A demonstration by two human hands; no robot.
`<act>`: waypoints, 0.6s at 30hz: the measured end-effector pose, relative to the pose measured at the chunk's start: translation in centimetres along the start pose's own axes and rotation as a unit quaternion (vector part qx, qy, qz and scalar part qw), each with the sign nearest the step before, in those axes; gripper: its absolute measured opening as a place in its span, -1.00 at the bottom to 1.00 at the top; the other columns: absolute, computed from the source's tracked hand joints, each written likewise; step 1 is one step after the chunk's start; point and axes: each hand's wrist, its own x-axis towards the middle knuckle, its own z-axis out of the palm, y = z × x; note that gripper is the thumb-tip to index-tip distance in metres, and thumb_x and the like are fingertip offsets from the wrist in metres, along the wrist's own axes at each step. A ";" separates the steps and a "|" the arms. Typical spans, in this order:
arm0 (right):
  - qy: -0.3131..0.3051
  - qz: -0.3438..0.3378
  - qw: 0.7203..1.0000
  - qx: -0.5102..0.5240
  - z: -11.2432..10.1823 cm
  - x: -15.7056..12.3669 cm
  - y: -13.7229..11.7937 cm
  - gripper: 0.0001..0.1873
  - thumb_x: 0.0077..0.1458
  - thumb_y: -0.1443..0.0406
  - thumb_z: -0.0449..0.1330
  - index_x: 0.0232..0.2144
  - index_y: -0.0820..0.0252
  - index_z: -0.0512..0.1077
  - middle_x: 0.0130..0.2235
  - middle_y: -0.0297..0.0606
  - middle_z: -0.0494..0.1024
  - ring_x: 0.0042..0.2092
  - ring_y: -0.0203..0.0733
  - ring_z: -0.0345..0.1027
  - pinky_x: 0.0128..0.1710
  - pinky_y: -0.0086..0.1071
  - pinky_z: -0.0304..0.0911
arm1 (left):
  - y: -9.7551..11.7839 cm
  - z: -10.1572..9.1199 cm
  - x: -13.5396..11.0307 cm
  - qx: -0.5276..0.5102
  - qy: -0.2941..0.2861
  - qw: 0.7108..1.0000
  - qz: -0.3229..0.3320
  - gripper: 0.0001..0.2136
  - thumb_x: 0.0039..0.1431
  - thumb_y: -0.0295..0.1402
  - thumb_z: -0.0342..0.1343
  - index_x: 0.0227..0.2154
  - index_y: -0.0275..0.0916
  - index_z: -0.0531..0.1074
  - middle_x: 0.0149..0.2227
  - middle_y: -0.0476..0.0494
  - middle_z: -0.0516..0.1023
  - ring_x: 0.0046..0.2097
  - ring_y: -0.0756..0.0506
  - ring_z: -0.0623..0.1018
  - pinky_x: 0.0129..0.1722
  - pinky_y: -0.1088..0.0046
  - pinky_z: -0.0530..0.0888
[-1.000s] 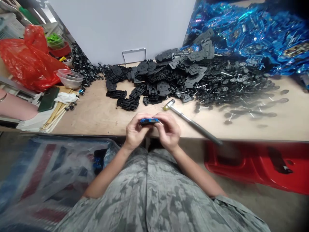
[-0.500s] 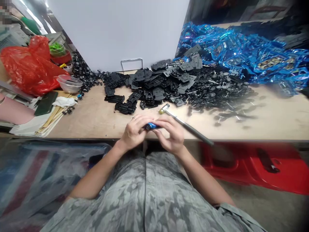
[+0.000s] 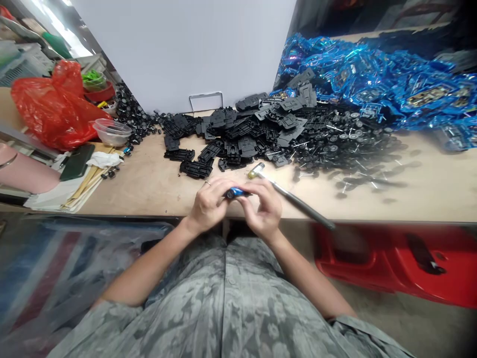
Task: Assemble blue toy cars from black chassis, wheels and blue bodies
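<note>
My left hand [image 3: 210, 205] and my right hand [image 3: 265, 209] meet above the front edge of the wooden workbench [image 3: 134, 191], both gripping a small blue toy car [image 3: 235, 193]. Fingers hide most of the car, and only its blue top and one dark end show. Just beyond my right hand lies a metal-shafted hammer [image 3: 294, 201] with a pale yellow tip, its shaft running past the bench edge. A heap of black plastic car chassis [image 3: 238, 144] lies ahead of my hands, apart from them.
Black wheels on metal axles [image 3: 354, 146] spread right of the chassis, with shiny blue foil packets [image 3: 372, 82] behind. At left are a red plastic bag [image 3: 52, 112], a clear bowl [image 3: 112, 132], a phone [image 3: 76, 161] and another person's forearm [image 3: 26, 174]. A red bin [image 3: 387, 263] sits below the bench.
The blue toy car has turned in my fingers, and less of its length shows now. My hands have closed in around it, and the view has shifted slightly.
</note>
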 end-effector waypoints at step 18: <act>-0.034 0.007 0.996 -0.083 -1.3 1.0 1.0 -0.88 0.32 0.28 0.17 -0.21 0.13 0.51 -0.31 -0.22 0.53 -0.24 -0.12 0.43 -0.21 -0.20 0.42 | -0.5 -0.8 1.2 -0.019 -0.093 0.989 -0.116 -0.78 0.29 -0.37 0.13 -0.03 -0.21 0.52 -0.06 -0.21 0.65 -0.02 -0.19 0.61 0.03 0.22 0.53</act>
